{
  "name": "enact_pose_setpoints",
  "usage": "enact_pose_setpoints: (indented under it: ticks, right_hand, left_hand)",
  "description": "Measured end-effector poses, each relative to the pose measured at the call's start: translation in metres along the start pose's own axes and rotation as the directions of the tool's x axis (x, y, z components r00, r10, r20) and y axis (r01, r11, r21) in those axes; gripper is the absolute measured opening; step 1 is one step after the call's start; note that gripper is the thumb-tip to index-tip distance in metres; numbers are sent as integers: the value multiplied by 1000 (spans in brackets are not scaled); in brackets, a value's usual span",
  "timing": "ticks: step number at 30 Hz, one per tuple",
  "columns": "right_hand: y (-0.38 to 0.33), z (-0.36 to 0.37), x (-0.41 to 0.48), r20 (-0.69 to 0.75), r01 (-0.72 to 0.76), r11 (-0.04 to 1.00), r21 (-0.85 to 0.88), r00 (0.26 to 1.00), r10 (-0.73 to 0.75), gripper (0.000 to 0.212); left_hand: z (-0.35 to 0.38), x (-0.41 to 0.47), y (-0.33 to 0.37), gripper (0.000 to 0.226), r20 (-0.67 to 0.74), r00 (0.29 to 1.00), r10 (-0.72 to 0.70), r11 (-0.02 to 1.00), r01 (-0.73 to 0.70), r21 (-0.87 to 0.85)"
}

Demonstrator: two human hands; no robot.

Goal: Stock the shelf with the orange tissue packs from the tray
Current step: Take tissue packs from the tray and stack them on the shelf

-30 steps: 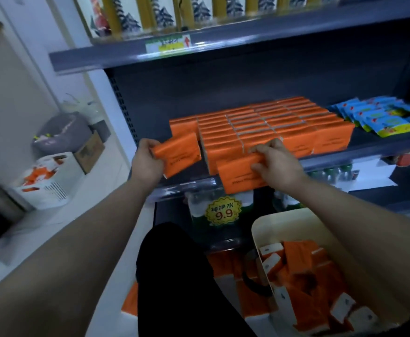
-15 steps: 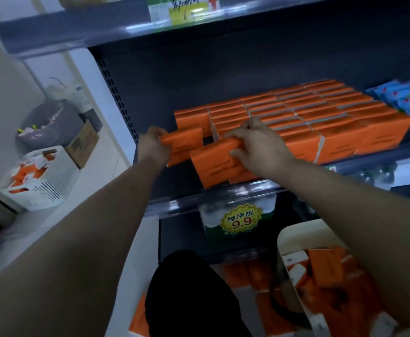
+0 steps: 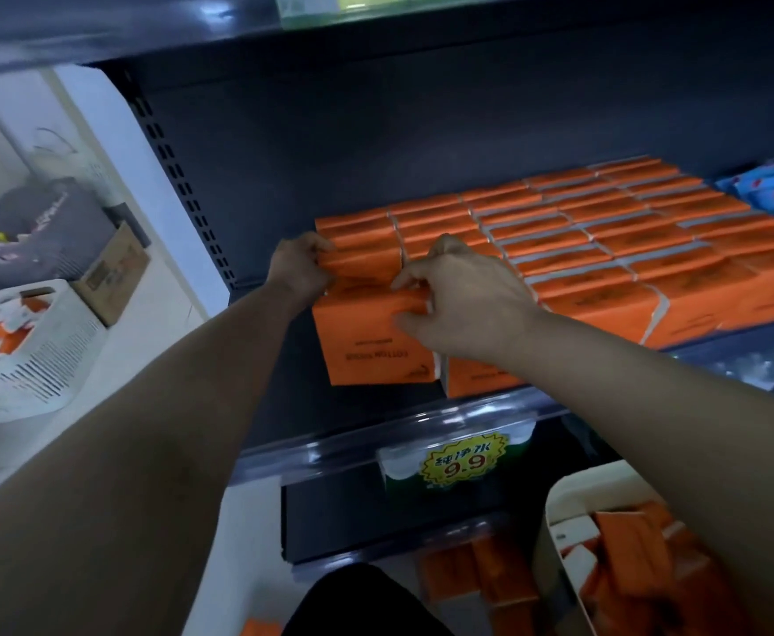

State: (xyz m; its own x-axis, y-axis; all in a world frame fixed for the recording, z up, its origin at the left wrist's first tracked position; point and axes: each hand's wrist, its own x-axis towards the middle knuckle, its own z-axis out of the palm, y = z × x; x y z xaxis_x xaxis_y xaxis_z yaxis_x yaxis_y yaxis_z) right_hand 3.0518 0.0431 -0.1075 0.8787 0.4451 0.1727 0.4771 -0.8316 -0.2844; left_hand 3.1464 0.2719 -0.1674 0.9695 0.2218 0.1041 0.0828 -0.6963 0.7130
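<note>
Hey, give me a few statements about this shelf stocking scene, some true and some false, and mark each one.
1. The left hand and the right hand each hold an orange tissue pack at the left end of the shelf. True.
2. The tray at lower right is empty. False: orange packs lie in it.
3. Blue packs lie to the right of the orange rows. True.
4. The yellow price tag reads 5.5. False: it reads 9.9.
</note>
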Motion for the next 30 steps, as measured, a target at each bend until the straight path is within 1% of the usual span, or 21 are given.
enact_pose_setpoints:
  ticks: [4, 5, 7, 8, 10, 11, 12, 14, 15, 17, 18, 20, 23, 25, 26, 28, 30]
  right_hand:
    - [2, 5, 14, -34, -51, 998, -35, 998, 49, 43]
    - [2, 8, 20, -39, -64, 998, -30, 997, 62, 43]
    - [1, 14, 33, -38, -79, 997, -20, 996, 79, 43]
    - [0, 18, 41, -31, -79, 997, -26, 996, 78, 43]
    - [0, 27, 56, -19, -84, 995, -51, 996, 83, 44]
    - [0, 31, 64, -18, -91, 994, -61, 996, 90, 45]
    - [1, 35, 71, -23, -99, 993, -68, 995, 97, 44]
    - [3, 44, 80, -35, -113, 990, -85, 993, 110, 43]
    - [3, 48, 84, -39, -116, 988, -103, 993, 113, 43]
    - [4, 54, 87, -36, -112, 982, -155, 993, 108, 45]
    - [6, 55, 87, -25, -104, 979, -175, 995, 101, 47]
    - [13, 53, 85, -2, -89, 980, -175, 996, 90, 52]
    - [27, 50, 80, 16, -78, 985, -157, 997, 82, 62]
    - [34, 50, 78, 78, -85, 986, -146, 992, 97, 70]
    - [37, 51, 77, 116, -86, 986, -140, 988, 103, 72]
    - [40, 52, 78, 170, -81, 987, -137, 980, 104, 70]
    - [39, 52, 79, 197, -82, 985, -149, 974, 111, 70]
  left_hand:
    - [1, 3, -1, 27, -9, 999, -35, 983, 32, -183]
    - [-1, 1, -1, 24, -4, 999, -54, 971, 52, -233]
    - [-9, -4, 5, 10, -3, 996, -88, 947, 83, -309]
    - [-15, -8, 9, 8, -10, 993, -117, 930, 106, -353]
    - [-30, -15, 15, 19, 7, 983, -182, 877, 165, -452]
    - [-37, -18, 16, 29, 34, 982, -185, 864, 179, -470]
    - [-42, -23, 16, 37, 68, 987, -145, 886, 160, -434]
    - [-45, -33, 15, 42, 146, 989, 0, 973, 33, -227]
    - [-43, -38, 14, 45, 193, 980, 56, 993, -35, -111]
    - [-32, -40, 11, 51, 254, 962, 103, 986, -132, 101]
    - [-25, -40, 9, 52, 257, 959, 120, 968, -170, 182]
    - [-12, -34, 7, 46, 208, 964, 165, 942, -216, 256]
    - [0, -27, 6, 38, 91, 971, 219, 915, -237, 326]
    - [5, -22, 5, 40, 26, 974, 226, 883, -215, 416]
    - [7, -21, 5, 42, 0, 978, 209, 875, -187, 447]
    - [9, -18, 6, 48, -33, 989, 142, 884, -111, 455]
    - [10, -15, 8, 47, -23, 994, 105, 888, -83, 453]
